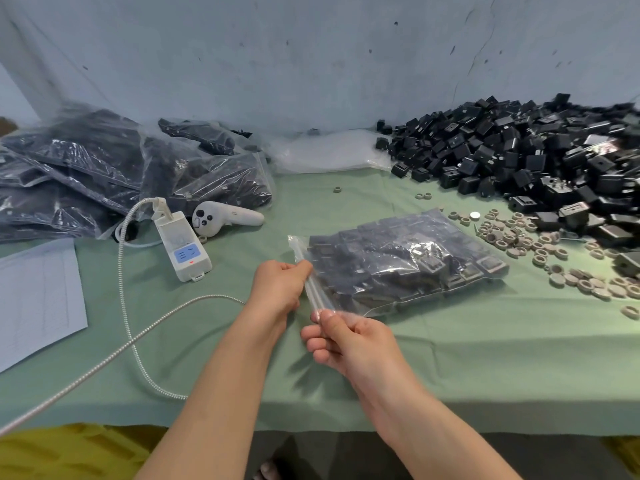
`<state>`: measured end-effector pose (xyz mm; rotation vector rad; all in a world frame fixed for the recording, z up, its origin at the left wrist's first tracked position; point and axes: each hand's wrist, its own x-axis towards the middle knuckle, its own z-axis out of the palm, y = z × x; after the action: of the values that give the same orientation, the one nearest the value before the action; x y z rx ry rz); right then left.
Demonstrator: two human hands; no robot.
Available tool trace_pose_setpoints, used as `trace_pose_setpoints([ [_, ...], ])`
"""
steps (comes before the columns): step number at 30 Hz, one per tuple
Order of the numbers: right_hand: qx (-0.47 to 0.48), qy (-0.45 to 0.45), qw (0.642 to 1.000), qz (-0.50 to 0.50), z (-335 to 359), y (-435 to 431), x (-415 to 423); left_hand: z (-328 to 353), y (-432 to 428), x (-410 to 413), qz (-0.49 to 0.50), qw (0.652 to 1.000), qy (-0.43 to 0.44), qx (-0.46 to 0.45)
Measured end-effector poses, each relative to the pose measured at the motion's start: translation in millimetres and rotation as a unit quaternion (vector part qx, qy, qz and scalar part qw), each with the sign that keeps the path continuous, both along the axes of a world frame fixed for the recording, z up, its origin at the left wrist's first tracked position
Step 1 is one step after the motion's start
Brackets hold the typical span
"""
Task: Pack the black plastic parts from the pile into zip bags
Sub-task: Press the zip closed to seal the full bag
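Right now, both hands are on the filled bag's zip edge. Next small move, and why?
Probably slide the left hand along the zip strip toward its far end, pressing it shut. The right hand pinches the near end, the zip bag looks full, and I cannot tell whether the strip is sealed.

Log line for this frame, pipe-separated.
stage: closing filled zip bag | left hand: pinches zip strip | right hand: pinches zip strip | pile: many loose parts

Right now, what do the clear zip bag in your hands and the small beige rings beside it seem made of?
The clear zip bag: thin glossy plastic film, by its creases and glare. The small beige rings: matte, likely rubber or plastic; too small to tell which.
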<state>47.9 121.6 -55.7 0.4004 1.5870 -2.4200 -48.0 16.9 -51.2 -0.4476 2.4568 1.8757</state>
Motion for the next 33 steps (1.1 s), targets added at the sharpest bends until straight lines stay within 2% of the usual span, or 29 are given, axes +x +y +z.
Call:
trace_pose_setpoints([
  [8, -0.017, -0.005, 1.0, 0.007, 0.6, 1.2, -2.3, -2.0, 3.5, -6.7, 0.033, 0.998, 0.033, -0.05],
  [12, -0.063, -0.037, 0.997, 0.041, 3.2, 7.7, -1.8, 2.1, -6.7, 7.9, -0.04, 0.998, -0.038, -0.028],
  [17, -0.086, -0.06, 0.992, 0.075, 3.4, 12.6, 1.2, 4.8, -16.4, 34.9, -0.136, 0.984, -0.092, -0.067],
  [33, -0.069, -0.065, 0.992, 0.082, 2.3, 11.9, -2.6, 7.2, -14.7, 41.4, -0.144, 0.984, -0.076, -0.073],
])
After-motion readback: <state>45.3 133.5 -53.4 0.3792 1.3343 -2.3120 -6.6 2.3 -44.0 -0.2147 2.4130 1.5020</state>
